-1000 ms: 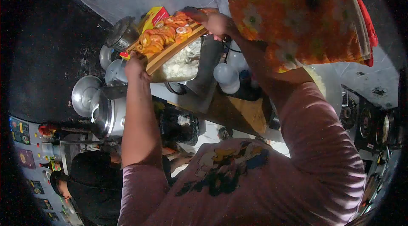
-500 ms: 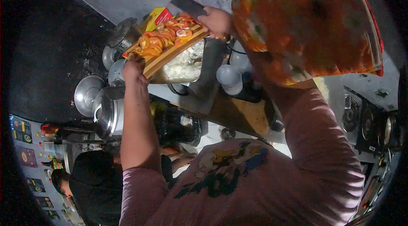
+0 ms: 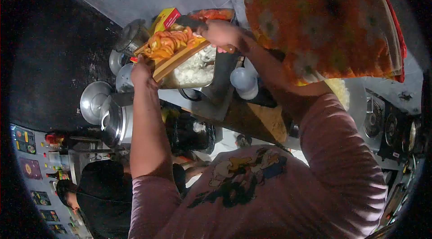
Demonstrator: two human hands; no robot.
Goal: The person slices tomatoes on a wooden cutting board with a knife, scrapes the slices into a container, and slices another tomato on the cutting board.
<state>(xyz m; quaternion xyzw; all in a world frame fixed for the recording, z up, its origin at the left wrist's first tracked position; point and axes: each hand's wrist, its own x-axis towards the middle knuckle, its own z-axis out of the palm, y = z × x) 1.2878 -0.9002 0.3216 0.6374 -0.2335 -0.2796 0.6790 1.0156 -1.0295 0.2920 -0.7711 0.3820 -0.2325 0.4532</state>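
Note:
My left hand (image 3: 143, 73) is closed around the near left end of a striped wooden cutting board (image 3: 173, 64), which is held over a metal tray (image 3: 215, 70). A pile of sliced tomatoes (image 3: 166, 43) lies on the board. In my right hand (image 3: 222, 34) is a knife (image 3: 191, 23), its dark, blurred blade beside the far right part of the pile. Chopped white onions (image 3: 195, 70) show in the tray below the board. More tomato pieces (image 3: 213, 14) show beyond my right hand, at the far end of the tray.
A yellow and red box (image 3: 166, 18) stands behind the board. Metal lids (image 3: 96, 96) and a pot (image 3: 117, 122) are at left. A white plastic container (image 3: 244, 79) stands right of the tray. Orange patterned cloth (image 3: 324, 27) hangs at upper right. Another person in black (image 3: 103, 194) is at lower left.
My right hand and the knife have moved left and down along the board. The board's right end carries fewer tomato slices, and tomato pieces now show behind it. My left hand barely moves.

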